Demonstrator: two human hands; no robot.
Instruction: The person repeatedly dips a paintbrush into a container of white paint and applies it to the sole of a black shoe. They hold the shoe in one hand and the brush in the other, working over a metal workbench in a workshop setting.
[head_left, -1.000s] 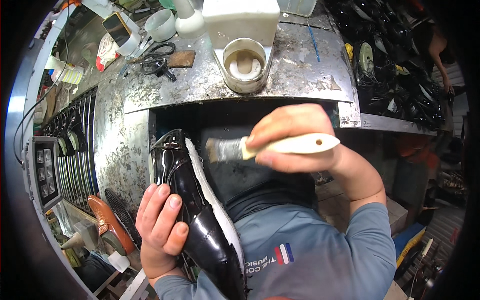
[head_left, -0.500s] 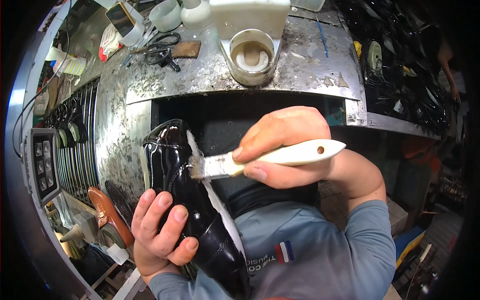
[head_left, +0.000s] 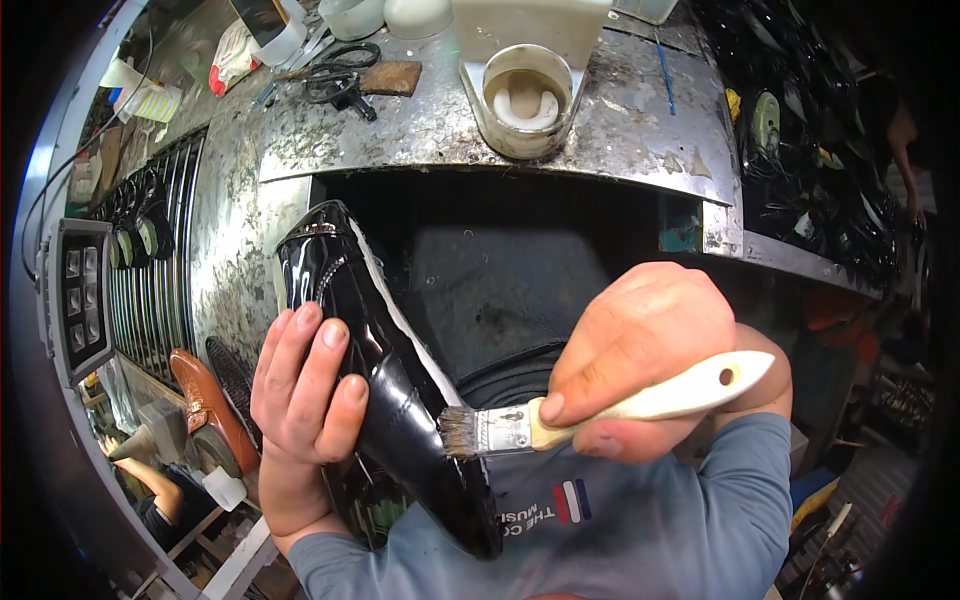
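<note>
A glossy black shoe upper [head_left: 375, 390] slants across in front of me, its pale bottom edge turned to the right. My left hand [head_left: 305, 385] grips it from the left side, fingers laid over the shiny leather. In my right hand [head_left: 645, 370] is a flat paintbrush [head_left: 680, 390] with a cream handle and a metal band, pinched close to the band. Its bristles touch the shoe's pale edge, toward the end nearer my body. Behind the shoe, on the bench, stands a clear cup [head_left: 528, 105] with a cloudy coating and a white curved piece inside.
The worn metal bench [head_left: 420, 135] carries scissors [head_left: 345, 75], a brown block [head_left: 392, 78] and a thin blue stick [head_left: 666, 75]. Left of me stand a brown shoe [head_left: 212, 410] and a lamp panel [head_left: 80, 300]. Many black shoes [head_left: 820, 150] pile up at the right. Another person's arm [head_left: 150, 475] shows lower left.
The brush has moved down the shoe's pale edge toward my body, and to the right. My left hand still holds the shoe, which has shifted slightly. Another person's arm has appeared lower left.
</note>
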